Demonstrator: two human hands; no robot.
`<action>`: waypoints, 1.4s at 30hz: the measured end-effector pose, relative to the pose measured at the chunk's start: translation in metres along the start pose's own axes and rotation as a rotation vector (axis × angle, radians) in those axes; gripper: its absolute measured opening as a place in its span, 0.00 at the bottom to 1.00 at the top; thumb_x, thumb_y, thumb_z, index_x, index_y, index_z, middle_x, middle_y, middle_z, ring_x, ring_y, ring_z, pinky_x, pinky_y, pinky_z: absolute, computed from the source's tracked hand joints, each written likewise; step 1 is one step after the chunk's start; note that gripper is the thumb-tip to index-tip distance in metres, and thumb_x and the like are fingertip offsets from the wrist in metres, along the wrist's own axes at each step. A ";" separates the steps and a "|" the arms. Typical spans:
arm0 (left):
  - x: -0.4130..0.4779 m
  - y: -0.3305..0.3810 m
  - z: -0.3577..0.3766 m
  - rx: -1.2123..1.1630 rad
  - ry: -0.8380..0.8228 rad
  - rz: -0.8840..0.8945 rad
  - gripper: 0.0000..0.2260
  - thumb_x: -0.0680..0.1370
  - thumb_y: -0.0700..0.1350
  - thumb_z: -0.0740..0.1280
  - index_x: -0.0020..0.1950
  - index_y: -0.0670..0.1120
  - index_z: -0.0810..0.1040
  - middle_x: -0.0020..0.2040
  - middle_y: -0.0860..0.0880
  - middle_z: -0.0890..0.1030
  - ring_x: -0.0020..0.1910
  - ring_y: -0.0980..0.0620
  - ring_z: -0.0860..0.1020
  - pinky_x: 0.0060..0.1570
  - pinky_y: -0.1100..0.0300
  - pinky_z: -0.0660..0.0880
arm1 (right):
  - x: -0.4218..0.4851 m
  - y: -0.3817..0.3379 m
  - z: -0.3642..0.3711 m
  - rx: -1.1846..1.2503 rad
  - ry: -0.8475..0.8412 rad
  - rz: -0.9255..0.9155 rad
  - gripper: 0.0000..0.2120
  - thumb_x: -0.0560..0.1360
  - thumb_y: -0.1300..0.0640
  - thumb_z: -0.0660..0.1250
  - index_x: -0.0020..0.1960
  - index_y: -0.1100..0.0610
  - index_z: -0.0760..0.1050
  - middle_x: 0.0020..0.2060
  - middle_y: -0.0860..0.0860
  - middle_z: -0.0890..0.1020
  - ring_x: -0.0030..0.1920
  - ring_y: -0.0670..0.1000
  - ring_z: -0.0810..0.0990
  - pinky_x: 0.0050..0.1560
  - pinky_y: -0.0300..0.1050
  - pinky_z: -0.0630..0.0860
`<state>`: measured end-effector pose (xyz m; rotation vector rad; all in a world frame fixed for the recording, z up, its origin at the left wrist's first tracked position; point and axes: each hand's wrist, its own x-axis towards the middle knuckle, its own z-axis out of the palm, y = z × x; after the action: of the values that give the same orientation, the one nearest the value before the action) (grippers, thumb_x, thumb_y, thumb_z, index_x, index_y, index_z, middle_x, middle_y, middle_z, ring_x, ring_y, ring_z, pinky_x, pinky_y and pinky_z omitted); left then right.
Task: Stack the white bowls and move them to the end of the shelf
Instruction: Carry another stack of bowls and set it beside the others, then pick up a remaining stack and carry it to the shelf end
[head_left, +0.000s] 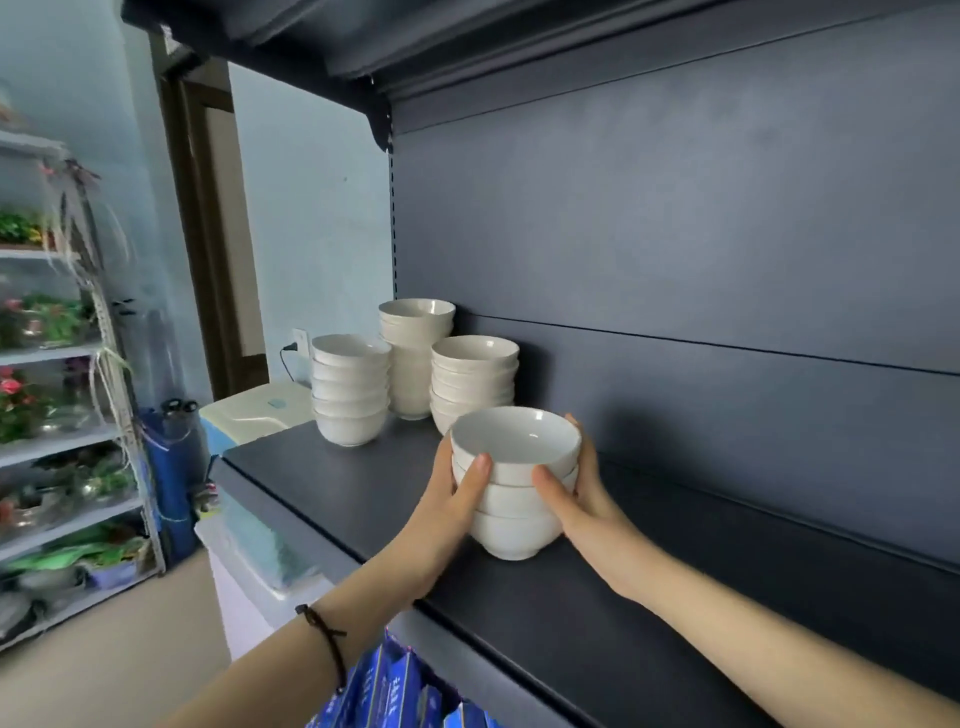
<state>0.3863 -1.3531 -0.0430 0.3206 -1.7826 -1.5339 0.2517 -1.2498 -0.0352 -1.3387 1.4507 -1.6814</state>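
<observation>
The left hand and right hand clasp a stack of three bowls from either side, thumbs in front. It is mid-depth on the shelf, back from the front edge. Bare shelf runs right, cut off by the frame. Three other stacks crowd the left end, the nearest partly hidden. Whether the held stack's foot touches down is unclear.

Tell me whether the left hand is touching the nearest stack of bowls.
Touching. The head view shows the left hand gripping the nearest stack, its thumb lying on the bowls' front with no gap.
</observation>
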 end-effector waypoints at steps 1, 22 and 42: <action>0.012 -0.005 -0.001 0.017 -0.053 0.002 0.29 0.75 0.63 0.63 0.74 0.59 0.60 0.70 0.61 0.72 0.69 0.62 0.70 0.68 0.58 0.69 | 0.007 0.005 -0.006 -0.006 0.018 -0.009 0.40 0.69 0.42 0.65 0.73 0.35 0.45 0.63 0.27 0.65 0.57 0.20 0.68 0.56 0.24 0.69; 0.141 -0.047 0.019 0.033 -0.334 0.057 0.32 0.73 0.61 0.64 0.74 0.55 0.56 0.68 0.61 0.69 0.61 0.76 0.69 0.54 0.80 0.68 | 0.073 0.037 -0.068 -0.135 0.342 -0.067 0.34 0.70 0.48 0.69 0.73 0.43 0.60 0.66 0.39 0.75 0.64 0.35 0.75 0.60 0.31 0.73; 0.141 -0.064 0.026 0.340 0.009 0.422 0.26 0.76 0.61 0.56 0.65 0.44 0.69 0.69 0.42 0.69 0.69 0.45 0.65 0.68 0.57 0.60 | 0.045 0.019 -0.027 -0.672 0.782 0.086 0.21 0.78 0.49 0.67 0.69 0.50 0.69 0.63 0.48 0.69 0.50 0.47 0.81 0.50 0.33 0.74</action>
<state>0.2549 -1.4378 -0.0497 0.1006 -1.9523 -0.9368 0.2074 -1.2835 -0.0363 -0.8853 2.6534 -1.8277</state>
